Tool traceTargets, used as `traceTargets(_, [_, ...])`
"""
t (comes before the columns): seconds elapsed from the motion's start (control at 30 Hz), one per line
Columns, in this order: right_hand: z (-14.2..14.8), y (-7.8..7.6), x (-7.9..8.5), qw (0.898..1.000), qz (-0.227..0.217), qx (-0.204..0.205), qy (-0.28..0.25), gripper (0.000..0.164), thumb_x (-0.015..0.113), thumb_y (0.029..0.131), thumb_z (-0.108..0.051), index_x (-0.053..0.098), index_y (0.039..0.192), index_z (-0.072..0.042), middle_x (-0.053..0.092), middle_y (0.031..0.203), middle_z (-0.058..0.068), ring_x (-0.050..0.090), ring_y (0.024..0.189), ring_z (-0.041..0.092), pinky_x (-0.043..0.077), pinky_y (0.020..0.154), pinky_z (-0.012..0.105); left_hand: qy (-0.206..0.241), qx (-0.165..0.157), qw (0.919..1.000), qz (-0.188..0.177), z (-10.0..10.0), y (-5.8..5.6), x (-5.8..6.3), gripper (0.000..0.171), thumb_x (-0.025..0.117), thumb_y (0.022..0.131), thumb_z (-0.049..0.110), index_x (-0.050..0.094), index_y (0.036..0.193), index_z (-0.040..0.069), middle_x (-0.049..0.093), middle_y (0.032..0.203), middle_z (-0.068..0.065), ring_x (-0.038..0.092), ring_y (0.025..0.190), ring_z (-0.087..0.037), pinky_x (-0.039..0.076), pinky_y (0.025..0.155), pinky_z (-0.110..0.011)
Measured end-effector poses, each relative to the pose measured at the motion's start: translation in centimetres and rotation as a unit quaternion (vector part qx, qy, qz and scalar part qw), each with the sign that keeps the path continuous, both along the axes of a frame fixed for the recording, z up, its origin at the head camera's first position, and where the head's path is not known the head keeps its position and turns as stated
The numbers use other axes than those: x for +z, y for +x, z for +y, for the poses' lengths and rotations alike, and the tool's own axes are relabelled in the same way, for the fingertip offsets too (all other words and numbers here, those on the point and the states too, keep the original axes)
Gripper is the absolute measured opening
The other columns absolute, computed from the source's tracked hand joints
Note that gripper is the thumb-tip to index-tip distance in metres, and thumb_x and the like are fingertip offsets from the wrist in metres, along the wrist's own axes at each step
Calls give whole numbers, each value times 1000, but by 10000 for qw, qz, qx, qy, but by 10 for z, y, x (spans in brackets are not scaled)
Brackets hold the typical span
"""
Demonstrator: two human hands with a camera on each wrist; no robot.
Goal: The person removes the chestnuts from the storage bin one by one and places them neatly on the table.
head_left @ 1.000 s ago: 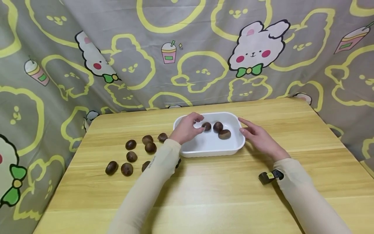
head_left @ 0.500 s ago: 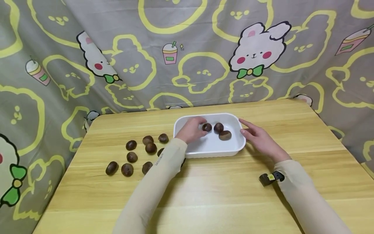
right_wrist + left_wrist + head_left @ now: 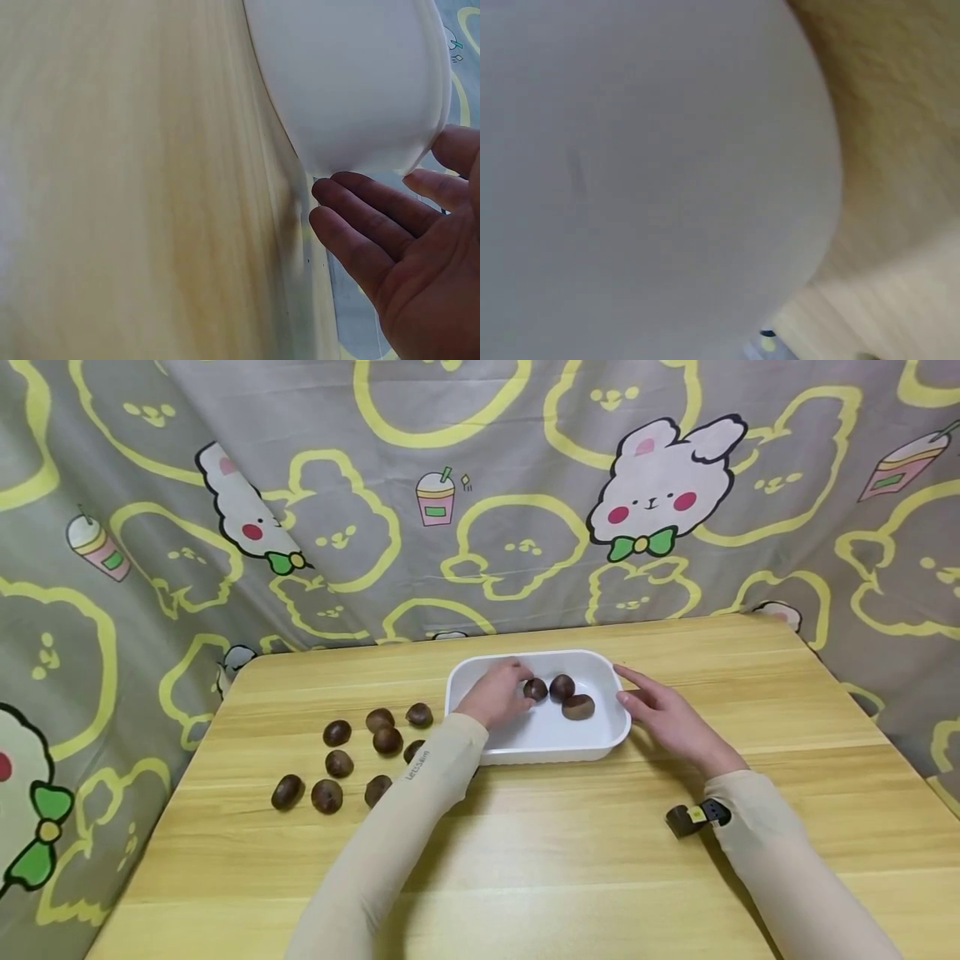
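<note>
A white rectangular dish [image 3: 547,752] stands on the table with several chestnuts visible inside. My left hand [image 3: 497,695] reaches into it, and its thumb and fingers pinch the leftmost chestnut [image 3: 535,690]. Close to that one lie a rounded chestnut [image 3: 562,688] and a two-toned chestnut [image 3: 578,707]. At the dish's right end, my right hand [image 3: 667,718] touches the outer wall and rim with extended fingers. The right wrist view shows those fingers [image 3: 367,217] against the white dish [image 3: 352,90]. A pale sleeve [image 3: 660,180] blocks most of the left wrist view.
Several loose chestnuts [image 3: 339,763] lie on the wooden table [image 3: 562,860] left of the dish, some partly behind the left forearm. A small dark wrist device [image 3: 697,816] sits at the right cuff. Behind the table hangs a patterned grey curtain [image 3: 517,585].
My left hand has shifted slightly right inside the dish and closed in around the leftmost chestnut, which has moved a little rightward. The right hand keeps its place at the dish's end.
</note>
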State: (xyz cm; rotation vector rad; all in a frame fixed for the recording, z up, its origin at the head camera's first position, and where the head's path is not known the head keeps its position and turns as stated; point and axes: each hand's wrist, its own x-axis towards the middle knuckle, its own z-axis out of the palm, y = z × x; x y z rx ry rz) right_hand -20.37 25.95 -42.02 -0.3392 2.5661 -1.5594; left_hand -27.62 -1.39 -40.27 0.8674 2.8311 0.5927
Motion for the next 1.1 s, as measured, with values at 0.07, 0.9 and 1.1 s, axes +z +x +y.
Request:
traceTargets(0.07, [0, 0, -1, 10000, 23, -3, 21, 57, 48, 105, -30, 28, 155, -12, 55, 130, 30, 55, 118, 41, 34, 106, 56, 82, 56, 9999, -22, 1, 0, -1, 30, 76, 86, 13, 68, 114, 3, 60, 118, -10, 56, 110, -23, 42, 101, -29])
traceTargets(0.9, [2, 0, -4, 10000, -40, -9, -6, 57, 46, 106, -28, 26, 156, -12, 53, 132, 31, 54, 120, 42, 34, 106, 56, 141, -34, 9998, -167, 6, -1, -5, 26, 77, 85, 10, 69, 108, 3, 59, 102, -6, 56, 95, -17, 46, 89, -24])
traceTargets(1.1, [0, 1, -2, 10000, -3, -34, 60, 57, 47, 105, -32, 28, 156, -14, 54, 132, 28, 54, 120, 40, 33, 107, 56, 194, -124, 9995, -206, 1, -3, -2, 31, 78, 84, 10, 69, 112, 1, 62, 106, -8, 58, 99, -19, 45, 92, -26])
